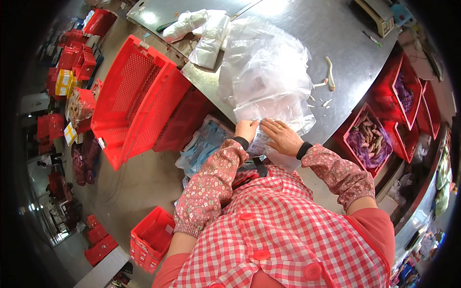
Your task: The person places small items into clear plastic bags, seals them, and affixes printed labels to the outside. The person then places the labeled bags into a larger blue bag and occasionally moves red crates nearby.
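A stack of clear plastic bags [269,67] lies on the metal table, reaching over its near edge. At that edge, a white sheet of printed labels [260,145] hangs down in front of me. My left hand [246,130] is closed with its fingertips at the sheet's upper left edge, gripping it. My right hand [282,138] lies flat, fingers stretched out over the sheet's upper right part and the lower end of the bags. The undersides of both hands are hidden.
Rolled plastic bags [207,45] lie at the table's [345,48] far left, and root pieces [330,74] to the right. A scale [377,17] stands at far right. Large red crates [129,96] stand left; another crate [367,139] on the right holds brownish roots.
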A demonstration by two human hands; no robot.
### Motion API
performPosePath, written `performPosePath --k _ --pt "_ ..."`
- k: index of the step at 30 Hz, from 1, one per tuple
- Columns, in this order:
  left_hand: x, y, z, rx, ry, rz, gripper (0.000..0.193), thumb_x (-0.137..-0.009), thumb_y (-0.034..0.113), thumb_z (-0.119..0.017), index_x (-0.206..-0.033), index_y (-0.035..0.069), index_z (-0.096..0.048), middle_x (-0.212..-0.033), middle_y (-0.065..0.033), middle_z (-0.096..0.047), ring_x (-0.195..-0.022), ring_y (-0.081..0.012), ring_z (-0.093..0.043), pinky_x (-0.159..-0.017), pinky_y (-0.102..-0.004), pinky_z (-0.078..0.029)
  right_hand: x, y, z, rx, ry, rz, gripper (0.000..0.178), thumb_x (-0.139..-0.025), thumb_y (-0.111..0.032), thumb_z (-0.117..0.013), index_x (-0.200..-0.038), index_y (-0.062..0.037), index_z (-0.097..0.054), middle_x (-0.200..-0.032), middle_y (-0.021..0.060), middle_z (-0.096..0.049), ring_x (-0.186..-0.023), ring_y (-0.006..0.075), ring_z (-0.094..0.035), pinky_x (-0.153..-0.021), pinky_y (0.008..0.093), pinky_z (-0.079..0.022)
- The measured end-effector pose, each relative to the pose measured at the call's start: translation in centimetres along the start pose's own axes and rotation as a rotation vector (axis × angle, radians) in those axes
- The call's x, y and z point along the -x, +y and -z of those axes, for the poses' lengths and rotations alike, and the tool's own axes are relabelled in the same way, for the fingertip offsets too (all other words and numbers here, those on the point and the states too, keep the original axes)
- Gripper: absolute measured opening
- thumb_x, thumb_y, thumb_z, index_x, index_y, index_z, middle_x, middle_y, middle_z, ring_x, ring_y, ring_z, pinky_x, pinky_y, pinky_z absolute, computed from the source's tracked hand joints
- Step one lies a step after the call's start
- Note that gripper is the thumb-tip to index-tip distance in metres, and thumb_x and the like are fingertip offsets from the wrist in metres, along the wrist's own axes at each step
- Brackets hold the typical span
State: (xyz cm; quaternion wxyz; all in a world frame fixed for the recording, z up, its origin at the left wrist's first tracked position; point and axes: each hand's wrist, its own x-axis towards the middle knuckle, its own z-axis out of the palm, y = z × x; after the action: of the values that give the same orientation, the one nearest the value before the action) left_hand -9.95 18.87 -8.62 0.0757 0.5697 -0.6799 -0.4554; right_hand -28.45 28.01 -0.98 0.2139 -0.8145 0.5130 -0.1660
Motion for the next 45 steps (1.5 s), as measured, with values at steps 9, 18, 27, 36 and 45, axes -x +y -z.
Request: performPosePath --k 9,18,27,36,45 --pt "3.9 -0.3 8.7 0.077 -0.389 0.187 0.045 -0.099 0.035 -0.059 -0.078 -0.002 -0.073 -0.065 -0.0054 -0.070 -0.048 -0.0090 -0.055 -0.047 -0.0267 -0.041 1.5 0.2 -3.3 0.156 -0.037 -0.093 0.069 -0.092 -0.025 -0.061 -0.151 -0.0015 -0.034 -0.158 0.0119 -0.034 -0.149 0.0255 -0.028 -0.121 0.0438 -0.023" --pt "4.4 2.4 4.4 -0.220 -0.123 -0.147 0.035 -0.081 0.026 -0.077 -0.095 -0.004 -0.068 -0.083 -0.0182 -0.070 -0.078 -0.0290 -0.069 -0.073 -0.0390 -0.052 1.3 -0.5 -2.9 0.175 -0.037 -0.112 0.069 -0.089 -0.022 -0.062 -0.149 0.0001 -0.037 -0.159 0.0116 -0.034 -0.149 0.0265 -0.028 -0.120 0.0442 -0.024" --pt "5.5 3.1 4.1 -0.107 0.023 -0.250 0.031 -0.083 0.025 -0.074 -0.100 0.000 -0.070 -0.090 -0.0212 -0.070 -0.084 -0.0361 -0.069 -0.074 -0.0405 -0.053 1.2 0.3 -2.3 0.027 -0.046 -0.119 0.076 -0.086 -0.018 -0.064 -0.152 0.0002 -0.030 -0.159 0.0140 -0.033 -0.150 0.0275 -0.027 -0.121 0.0449 -0.024" --pt "10.8 6.7 6.4 -0.183 0.012 -0.496 0.014 -0.088 0.018 -0.068 -0.091 0.005 -0.064 -0.088 -0.0118 -0.065 -0.077 -0.0356 -0.064 -0.063 -0.0415 -0.048 1.3 0.9 -3.5 -0.063 0.042 -0.155 0.079 -0.087 -0.014 -0.062 -0.154 0.0017 -0.024 -0.154 0.0181 -0.039 -0.146 0.0287 -0.033 -0.120 0.0433 -0.026" --pt "2.2 3.7 3.8 -0.018 -0.098 -0.164 0.031 -0.086 0.024 -0.073 -0.105 0.000 -0.071 -0.090 -0.0184 -0.073 -0.079 -0.0263 -0.072 -0.073 -0.0367 -0.052 2.4 2.2 1.1 -0.551 0.625 -0.493 0.049 -0.086 0.010 -0.052 -0.132 -0.0045 -0.057 -0.128 0.0148 -0.064 -0.114 0.0276 -0.065 -0.095 0.0359 -0.051"
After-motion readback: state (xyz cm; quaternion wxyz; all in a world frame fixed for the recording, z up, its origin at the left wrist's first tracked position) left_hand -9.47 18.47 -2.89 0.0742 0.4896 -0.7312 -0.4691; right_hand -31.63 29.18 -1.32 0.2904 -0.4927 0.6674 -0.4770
